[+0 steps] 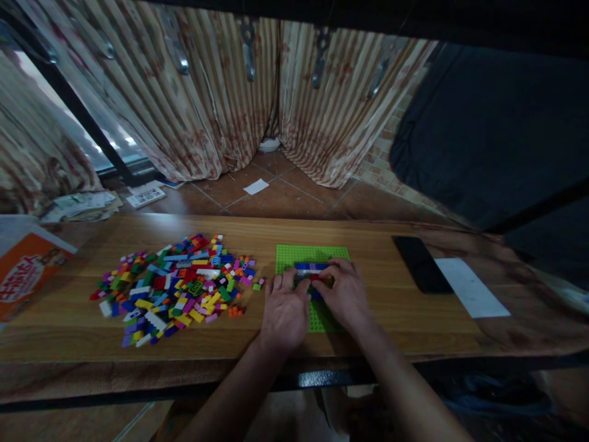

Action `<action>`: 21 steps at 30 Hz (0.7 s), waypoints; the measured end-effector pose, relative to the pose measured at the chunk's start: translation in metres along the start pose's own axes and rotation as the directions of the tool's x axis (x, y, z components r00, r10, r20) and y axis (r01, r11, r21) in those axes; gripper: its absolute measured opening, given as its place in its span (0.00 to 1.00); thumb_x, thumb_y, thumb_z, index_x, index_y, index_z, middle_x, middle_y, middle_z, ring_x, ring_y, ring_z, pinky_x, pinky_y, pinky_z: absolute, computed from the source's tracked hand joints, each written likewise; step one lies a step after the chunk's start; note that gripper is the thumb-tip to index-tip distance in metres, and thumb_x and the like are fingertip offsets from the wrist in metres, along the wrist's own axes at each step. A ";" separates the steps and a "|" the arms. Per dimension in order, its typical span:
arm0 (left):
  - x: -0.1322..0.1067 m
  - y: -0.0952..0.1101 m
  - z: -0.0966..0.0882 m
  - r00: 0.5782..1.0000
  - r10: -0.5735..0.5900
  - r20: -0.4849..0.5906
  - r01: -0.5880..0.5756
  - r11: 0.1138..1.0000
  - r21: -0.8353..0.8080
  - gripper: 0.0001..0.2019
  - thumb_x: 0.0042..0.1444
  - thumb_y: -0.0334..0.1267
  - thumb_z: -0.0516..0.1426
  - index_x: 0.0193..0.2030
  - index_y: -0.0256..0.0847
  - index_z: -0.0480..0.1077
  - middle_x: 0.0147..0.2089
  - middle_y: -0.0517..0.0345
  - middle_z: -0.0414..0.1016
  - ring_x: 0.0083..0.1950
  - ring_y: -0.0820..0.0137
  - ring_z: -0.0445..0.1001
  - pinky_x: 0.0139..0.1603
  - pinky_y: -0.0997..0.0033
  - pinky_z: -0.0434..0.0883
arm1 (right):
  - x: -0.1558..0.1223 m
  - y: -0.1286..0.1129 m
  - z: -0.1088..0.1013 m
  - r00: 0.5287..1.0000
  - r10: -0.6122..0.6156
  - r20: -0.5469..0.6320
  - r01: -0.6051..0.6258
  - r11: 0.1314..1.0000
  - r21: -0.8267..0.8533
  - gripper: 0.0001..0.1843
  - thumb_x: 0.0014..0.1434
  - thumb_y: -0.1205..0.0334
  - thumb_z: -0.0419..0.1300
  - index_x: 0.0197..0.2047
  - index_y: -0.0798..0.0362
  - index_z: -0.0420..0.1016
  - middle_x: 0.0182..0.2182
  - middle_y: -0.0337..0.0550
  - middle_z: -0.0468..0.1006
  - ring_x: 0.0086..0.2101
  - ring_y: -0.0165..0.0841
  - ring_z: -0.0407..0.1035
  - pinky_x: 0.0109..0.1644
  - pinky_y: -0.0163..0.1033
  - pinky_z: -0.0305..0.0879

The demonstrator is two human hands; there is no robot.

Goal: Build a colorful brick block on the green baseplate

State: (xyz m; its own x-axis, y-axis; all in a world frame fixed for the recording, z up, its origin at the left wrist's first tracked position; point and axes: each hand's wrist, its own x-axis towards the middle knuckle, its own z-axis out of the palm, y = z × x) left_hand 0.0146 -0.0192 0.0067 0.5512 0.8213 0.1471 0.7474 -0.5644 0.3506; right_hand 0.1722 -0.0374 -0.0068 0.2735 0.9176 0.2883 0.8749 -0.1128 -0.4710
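Observation:
A green baseplate lies flat on the wooden table. A small build of blue, white and red bricks sits on it. My left hand rests on the plate's left edge, its fingers bent onto the bricks. My right hand covers the plate's right side, its fingers curled and pressed on the same bricks. What lies under the fingertips is hidden.
A pile of several loose coloured bricks spreads to the left. A black phone and a white paper lie to the right. An orange box stands at the far left. Curtains hang beyond the table.

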 end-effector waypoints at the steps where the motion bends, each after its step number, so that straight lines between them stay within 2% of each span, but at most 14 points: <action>1: 0.000 0.000 0.000 1.000 -0.005 -0.002 0.005 1.000 -0.004 0.17 0.62 0.37 0.50 0.55 0.45 0.70 0.62 0.47 0.64 0.57 0.55 0.64 0.57 0.47 0.63 | -0.001 0.000 0.002 1.000 0.014 -0.017 -0.014 1.000 -0.020 0.08 0.54 0.55 0.64 0.30 0.50 0.77 0.43 0.49 0.73 0.47 0.44 0.65 0.53 0.52 0.61; 6: 0.001 -0.002 0.000 0.999 -0.030 -0.014 0.029 0.998 -0.050 0.17 0.62 0.37 0.50 0.57 0.43 0.69 0.64 0.46 0.63 0.60 0.55 0.63 0.59 0.49 0.62 | -0.003 -0.004 0.005 0.997 0.028 -0.074 -0.035 0.995 -0.095 0.15 0.55 0.47 0.63 0.26 0.50 0.74 0.37 0.49 0.75 0.43 0.44 0.66 0.50 0.52 0.61; 11: 0.003 -0.005 -0.001 0.999 -0.029 -0.027 0.027 0.996 -0.084 0.17 0.62 0.35 0.50 0.57 0.43 0.69 0.64 0.46 0.62 0.60 0.54 0.63 0.59 0.49 0.62 | -0.003 -0.009 -0.003 0.999 0.031 -0.036 -0.035 0.994 -0.106 0.20 0.57 0.43 0.59 0.24 0.50 0.75 0.38 0.51 0.76 0.44 0.46 0.66 0.49 0.52 0.62; 15: 0.003 -0.005 0.001 0.999 -0.019 -0.027 0.017 0.997 -0.073 0.17 0.62 0.35 0.50 0.56 0.44 0.70 0.65 0.46 0.61 0.60 0.55 0.63 0.58 0.49 0.62 | -0.002 -0.006 -0.009 0.999 0.036 0.015 -0.035 0.999 -0.034 0.16 0.61 0.52 0.56 0.29 0.51 0.78 0.41 0.51 0.76 0.46 0.44 0.67 0.52 0.51 0.62; 18: 0.003 -0.003 0.001 1.000 -0.003 -0.024 0.002 0.999 -0.045 0.17 0.62 0.35 0.49 0.55 0.45 0.71 0.65 0.47 0.61 0.59 0.55 0.63 0.58 0.48 0.63 | -0.002 0.000 -0.010 0.998 0.052 0.028 -0.052 0.998 0.025 0.10 0.60 0.59 0.57 0.33 0.51 0.80 0.43 0.50 0.75 0.47 0.42 0.67 0.54 0.49 0.62; 21: 0.003 -0.002 0.002 1.000 0.004 -0.013 -0.004 1.000 -0.012 0.16 0.62 0.36 0.49 0.54 0.45 0.71 0.66 0.47 0.61 0.57 0.55 0.64 0.57 0.46 0.63 | -0.001 0.002 -0.009 0.997 0.058 0.054 -0.061 0.997 0.052 0.08 0.57 0.60 0.60 0.34 0.50 0.81 0.44 0.49 0.75 0.48 0.42 0.67 0.55 0.49 0.63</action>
State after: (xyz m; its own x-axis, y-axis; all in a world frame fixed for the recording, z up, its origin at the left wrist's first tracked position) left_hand 0.0154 -0.0161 0.0045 0.5491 0.8202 0.1607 0.7407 -0.5666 0.3611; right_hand 0.1774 -0.0416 -0.0008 0.3020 0.9287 0.2151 0.8346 -0.1486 -0.5304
